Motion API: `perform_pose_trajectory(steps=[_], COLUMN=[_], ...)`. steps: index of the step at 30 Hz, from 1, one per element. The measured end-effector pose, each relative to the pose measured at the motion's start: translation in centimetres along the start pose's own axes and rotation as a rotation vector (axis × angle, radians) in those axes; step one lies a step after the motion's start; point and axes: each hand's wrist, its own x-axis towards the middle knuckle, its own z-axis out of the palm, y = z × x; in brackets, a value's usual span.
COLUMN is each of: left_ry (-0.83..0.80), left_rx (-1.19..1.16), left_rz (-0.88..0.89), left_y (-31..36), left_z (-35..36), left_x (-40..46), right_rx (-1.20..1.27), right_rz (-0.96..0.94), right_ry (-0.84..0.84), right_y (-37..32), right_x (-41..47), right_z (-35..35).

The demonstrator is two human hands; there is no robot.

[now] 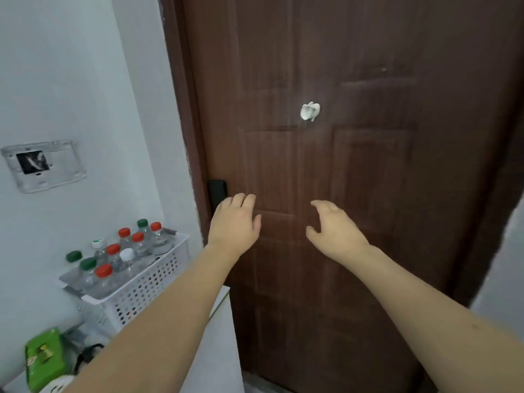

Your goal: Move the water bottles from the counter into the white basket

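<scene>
Both hands are seen raised in front of a brown door point(368, 165) in the head view, with nothing grasped. The left hand point(234, 225) is held palm-down just left of frame centre, fingers loosely curled and released; its fingertips lie near a black lock body point(217, 194) at the door's edge, and contact cannot be confirmed. The right hand point(336, 231) is held at 3 o'clock from the left hand, apart from it, with fingers relaxed and the thumb spread.

The water bottles point(124, 256) are located at 9 o'clock from the left hand, standing upright inside the white basket point(147, 287). Red, green and white caps are visible. The perforated basket is set on a white table point(218, 350) against the wall, partly hidden by the left forearm.

A green packet point(42, 358) is placed at 7 o'clock from the basket, near the lower left corner. A clear wall plate point(42, 165) is mounted at 11 o'clock from the basket. A white hook point(310, 111) is fixed to the door at 12 o'clock from the right hand.
</scene>
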Motion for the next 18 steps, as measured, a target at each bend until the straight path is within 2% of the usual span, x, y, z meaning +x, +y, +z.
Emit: perform_pose_trajectory(steps=[11,18], left_ry=[0.012,-0.071], left_rx=[-0.085,-0.093], left_rz=[0.096,0.153], left_y=[24.5,34.0], left_z=[0.2,2.3], left_x=[-4.2,-6.0], right_rx=[-0.033,-0.031], right_rz=[0.067,0.141], right_ry=[0.045,0.010], right_y=[17.9,24.5], right_x=[-13.4,-19.1], right_z=[-12.8,-15.9])
